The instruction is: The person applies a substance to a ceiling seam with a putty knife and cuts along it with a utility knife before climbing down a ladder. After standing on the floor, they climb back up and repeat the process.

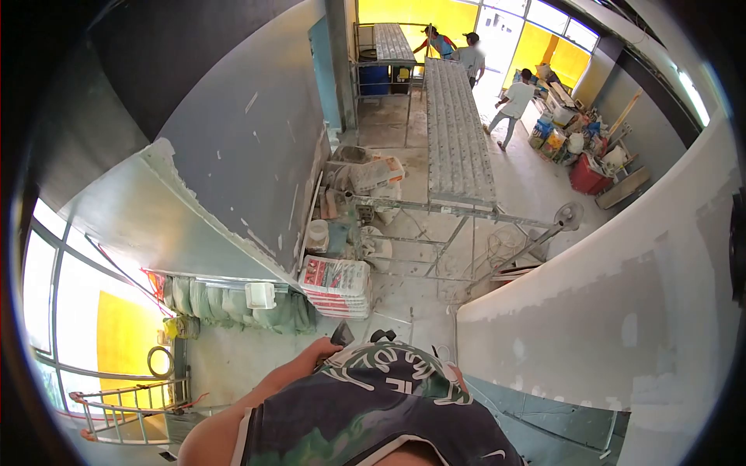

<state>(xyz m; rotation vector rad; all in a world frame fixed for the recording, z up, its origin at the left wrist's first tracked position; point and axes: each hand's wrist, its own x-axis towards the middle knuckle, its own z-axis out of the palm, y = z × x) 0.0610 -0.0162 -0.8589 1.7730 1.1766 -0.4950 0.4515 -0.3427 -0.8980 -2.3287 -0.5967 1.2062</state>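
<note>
My left hand [325, 347] is low in the middle of the view, beside the front of my dark patterned jersey. Its fingers are closed around a putty knife [342, 334] with a flat grey blade; the handle is hidden in the grip. Only a sliver of my right arm [458, 378] shows past the jersey, and the right hand is out of sight behind my body. Nearest to the left hand, ahead on the floor, is a stack of red-and-white bags [336, 286].
A scaffold with a ribbed metal plank [458, 132] stands ahead. A pedestal fan [568, 216] leans right, near a patched wall [590, 326]. Green sacks [221, 301] carry a white container [260, 295]. A ladder [128, 408] is lower left. Several people [513, 105] are at the back.
</note>
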